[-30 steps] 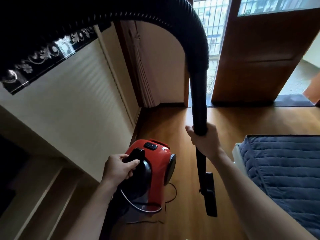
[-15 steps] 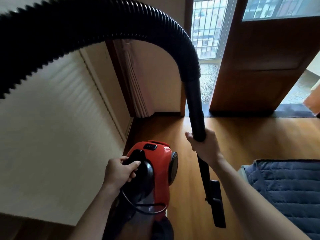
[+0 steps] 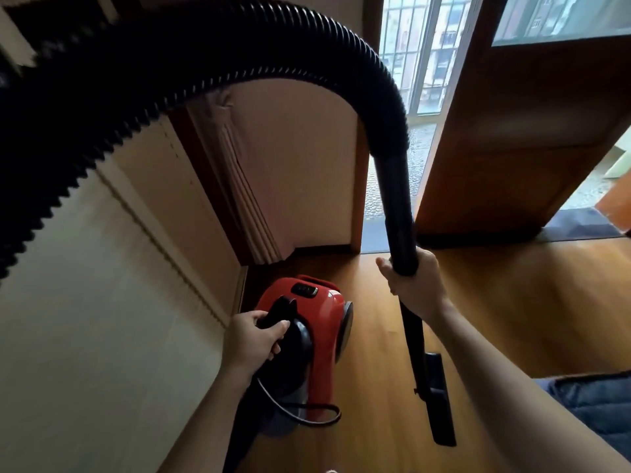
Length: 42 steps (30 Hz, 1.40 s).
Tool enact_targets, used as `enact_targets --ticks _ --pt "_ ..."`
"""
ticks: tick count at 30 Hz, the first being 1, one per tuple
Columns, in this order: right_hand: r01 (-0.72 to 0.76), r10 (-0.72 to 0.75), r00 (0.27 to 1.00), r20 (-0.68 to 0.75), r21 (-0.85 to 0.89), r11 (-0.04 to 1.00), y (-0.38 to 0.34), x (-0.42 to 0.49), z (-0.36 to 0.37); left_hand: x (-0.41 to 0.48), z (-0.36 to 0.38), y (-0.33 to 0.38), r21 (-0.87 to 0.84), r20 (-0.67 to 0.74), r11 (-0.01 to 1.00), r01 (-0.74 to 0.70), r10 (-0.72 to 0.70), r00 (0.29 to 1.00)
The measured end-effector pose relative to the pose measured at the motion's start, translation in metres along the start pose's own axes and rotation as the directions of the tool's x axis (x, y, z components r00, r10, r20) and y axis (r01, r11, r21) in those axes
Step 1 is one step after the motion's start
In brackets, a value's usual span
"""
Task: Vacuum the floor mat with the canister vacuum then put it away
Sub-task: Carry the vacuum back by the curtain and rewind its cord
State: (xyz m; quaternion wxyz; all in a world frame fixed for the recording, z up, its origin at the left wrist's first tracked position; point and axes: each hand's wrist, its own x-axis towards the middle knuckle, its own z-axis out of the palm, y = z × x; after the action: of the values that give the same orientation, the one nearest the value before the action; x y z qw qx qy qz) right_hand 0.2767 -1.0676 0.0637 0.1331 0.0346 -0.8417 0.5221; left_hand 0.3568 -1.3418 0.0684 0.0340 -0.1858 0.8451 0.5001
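A: Where is there room to move?
B: The wood floor lies open from the middle out to the right. The cream wall closes the whole left side. At the far end a wooden door stands beside a barred window.

A: And the hose?
B: The black ribbed hose arches from the upper left across the top and drops into the straight wand.

A: The mat?
B: Only a corner of the blue quilted floor mat shows at the lower right edge, partly behind the right forearm.

A: Where is the vacuum?
B: The red canister vacuum is close beside the wall's lower edge, near the corner with the pleated folding door. I cannot tell whether it touches the floor.

A: The hands?
B: The left hand is curled round the canister's black handle. The right hand grips the wand where it narrows, and the flat nozzle hangs below over bare floor. A thin cord loops under the canister.
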Motion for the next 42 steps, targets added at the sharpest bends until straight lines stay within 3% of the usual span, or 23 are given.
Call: enact_targets --ticks 11,26,34,42 --pt "-0.078 0.079 0.997 -0.010 0.043 0.996 0.049 0.161 0.029 0.166 0.026 0.043 -0.004 -0.002 0.999 0.039 -0.039 0.999" --pt "-0.110 0.101 0.986 0.133 0.058 0.992 0.140 0.399 0.071 0.370 0.098 0.108 0.082 -0.092 0.989 0.122 -0.114 0.989" --pt "-0.131 0.123 0.983 0.137 0.050 0.990 0.182 0.439 0.110 0.436 0.115 0.084 0.079 -0.081 0.979 0.188 -0.182 0.980" --pt "-0.118 0.107 0.975 0.197 0.047 0.992 0.245 0.475 0.167 0.503 0.159 0.011 0.098 0.011 0.976 0.195 -0.197 0.980"
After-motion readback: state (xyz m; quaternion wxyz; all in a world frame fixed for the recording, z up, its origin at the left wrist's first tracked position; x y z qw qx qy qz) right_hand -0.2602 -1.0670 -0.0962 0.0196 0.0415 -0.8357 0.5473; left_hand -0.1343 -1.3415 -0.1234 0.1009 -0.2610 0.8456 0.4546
